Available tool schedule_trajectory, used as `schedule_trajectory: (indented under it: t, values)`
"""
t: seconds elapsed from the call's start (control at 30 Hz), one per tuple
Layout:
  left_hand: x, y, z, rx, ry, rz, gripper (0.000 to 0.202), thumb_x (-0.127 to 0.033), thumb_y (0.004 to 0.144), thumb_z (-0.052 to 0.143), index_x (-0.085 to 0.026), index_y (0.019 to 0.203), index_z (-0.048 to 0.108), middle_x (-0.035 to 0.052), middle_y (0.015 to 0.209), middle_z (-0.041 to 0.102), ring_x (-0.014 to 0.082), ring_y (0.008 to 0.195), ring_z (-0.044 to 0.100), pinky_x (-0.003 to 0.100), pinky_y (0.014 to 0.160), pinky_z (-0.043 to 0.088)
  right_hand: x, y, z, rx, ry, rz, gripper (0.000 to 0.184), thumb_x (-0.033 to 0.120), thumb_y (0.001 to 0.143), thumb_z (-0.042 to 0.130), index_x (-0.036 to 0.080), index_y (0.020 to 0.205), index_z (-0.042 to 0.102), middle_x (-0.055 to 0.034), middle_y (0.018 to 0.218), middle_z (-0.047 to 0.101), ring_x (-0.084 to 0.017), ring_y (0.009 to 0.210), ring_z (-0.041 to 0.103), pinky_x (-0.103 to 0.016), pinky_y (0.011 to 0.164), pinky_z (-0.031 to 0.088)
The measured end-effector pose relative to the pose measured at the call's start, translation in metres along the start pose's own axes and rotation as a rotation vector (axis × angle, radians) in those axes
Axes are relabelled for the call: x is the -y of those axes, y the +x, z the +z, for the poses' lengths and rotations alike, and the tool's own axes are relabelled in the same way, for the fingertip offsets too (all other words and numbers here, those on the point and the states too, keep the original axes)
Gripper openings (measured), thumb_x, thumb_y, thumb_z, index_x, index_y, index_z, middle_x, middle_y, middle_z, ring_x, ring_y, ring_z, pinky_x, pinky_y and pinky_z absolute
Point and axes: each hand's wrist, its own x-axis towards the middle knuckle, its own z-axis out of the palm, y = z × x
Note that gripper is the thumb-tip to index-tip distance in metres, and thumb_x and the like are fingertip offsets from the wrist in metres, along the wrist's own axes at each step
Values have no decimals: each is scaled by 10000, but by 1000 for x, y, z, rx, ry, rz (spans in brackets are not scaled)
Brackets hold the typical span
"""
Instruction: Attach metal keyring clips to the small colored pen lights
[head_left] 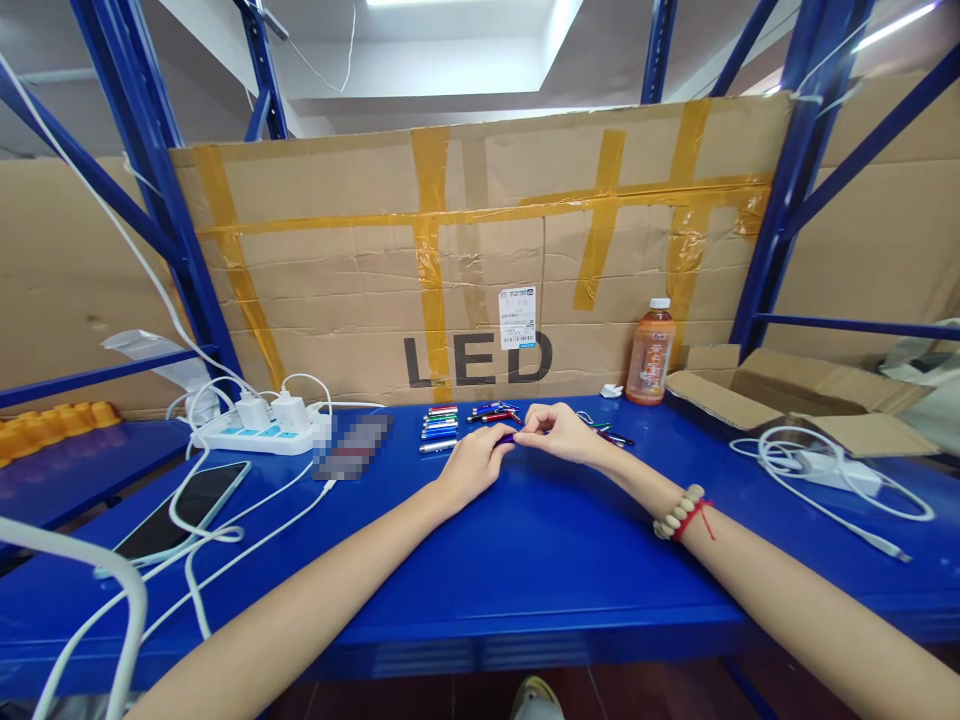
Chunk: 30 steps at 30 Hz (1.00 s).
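My left hand (pixel 474 466) and my right hand (pixel 556 432) meet over the middle of the blue table, both closed. Between their fingertips is a short purple pen (pixel 510 438), largely covered by the fingers. Just left of my left hand, several pens (pixel 439 425) in green, red, blue and silver lie side by side in a row. Behind my hands is a loose heap of blue and red pens (pixel 495 411). More dark pens (pixel 615 436) lie beyond my right wrist, partly hidden by it.
A white power strip (pixel 262 437) with plugged chargers, a phone (pixel 184 510) and white cables take up the left side. An orange drink bottle (pixel 651 355), an open cardboard box (pixel 787 395) and a coiled cable (pixel 840 475) are on the right. Taped cardboard (pixel 337 300) stands behind.
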Motion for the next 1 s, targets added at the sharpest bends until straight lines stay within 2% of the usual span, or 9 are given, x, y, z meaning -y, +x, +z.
schedule_trajectory:
  t: [0.3, 0.7, 0.9, 1.0]
  values:
    - [1, 2, 2, 10, 16, -31, 189, -224, 829, 425, -197, 980, 536, 34, 938, 619, 166, 873, 571, 281, 793, 436, -3, 2, 0, -8, -14, 97, 372, 465, 581, 627, 108, 575, 521, -2, 582, 504, -44, 504, 396, -181, 476, 308]
    - [0, 2, 1, 28, 48, -61, 171, -255, 827, 439, -190, 956, 531, 33, 895, 622, 170, 846, 574, 278, 762, 437, -2, 3, 1, -33, -88, 51, 457, 552, 601, 583, 105, 564, 499, 1, 584, 492, -33, 488, 366, -166, 454, 293]
    - [-5, 3, 0, -9, 4, -71, 167, -219, 819, 445, -185, 958, 532, 41, 908, 626, 177, 827, 587, 283, 732, 453, 7, 0, 4, -65, -143, 73, 456, 569, 658, 525, 117, 612, 489, 4, 602, 522, -33, 466, 372, -164, 452, 287]
    - [-4, 4, 1, -54, -37, -62, 218, -166, 809, 435, -176, 1002, 535, 54, 983, 616, 180, 902, 575, 289, 786, 450, 9, -1, 7, -98, -230, 78, 419, 543, 648, 551, 127, 652, 511, 3, 646, 554, -45, 513, 416, -165, 485, 302]
